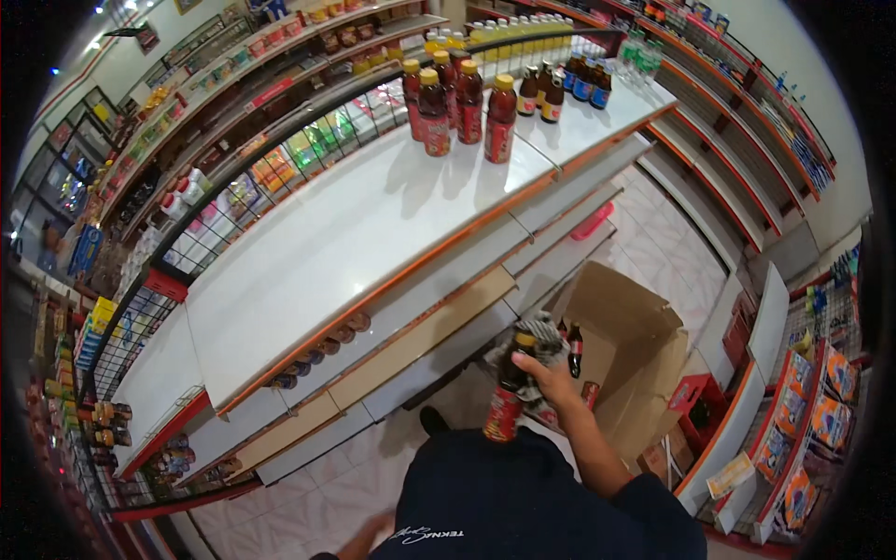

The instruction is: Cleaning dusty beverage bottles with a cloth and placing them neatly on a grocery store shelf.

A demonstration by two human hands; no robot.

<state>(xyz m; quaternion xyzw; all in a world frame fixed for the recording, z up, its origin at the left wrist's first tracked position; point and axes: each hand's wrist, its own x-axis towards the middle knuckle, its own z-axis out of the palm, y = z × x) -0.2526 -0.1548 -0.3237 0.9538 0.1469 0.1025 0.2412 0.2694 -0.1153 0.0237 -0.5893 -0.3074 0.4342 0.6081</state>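
My right hand (551,378) is closed round a dark drink bottle (504,411) with a yellow cap and a red label, held tilted in front of my body. A grey-and-white patterned cloth (543,334) bunches behind the bottle's top, next to my fingers; whether they grip it too is hidden. Low at the bottom edge, my left hand (376,532) is smeared by motion, so its fingers cannot be made out. Beyond my right hand stands an open cardboard box (635,327), with a dark bottle (575,350) inside it.
A white shelf top (308,289) with an orange edge runs across in front of me. Several red-labelled bottles (499,121) stand at its far part, beside small brown bottles (553,98) and blue-labelled ones (599,89). A wire rack with orange packets (789,401) is at right.
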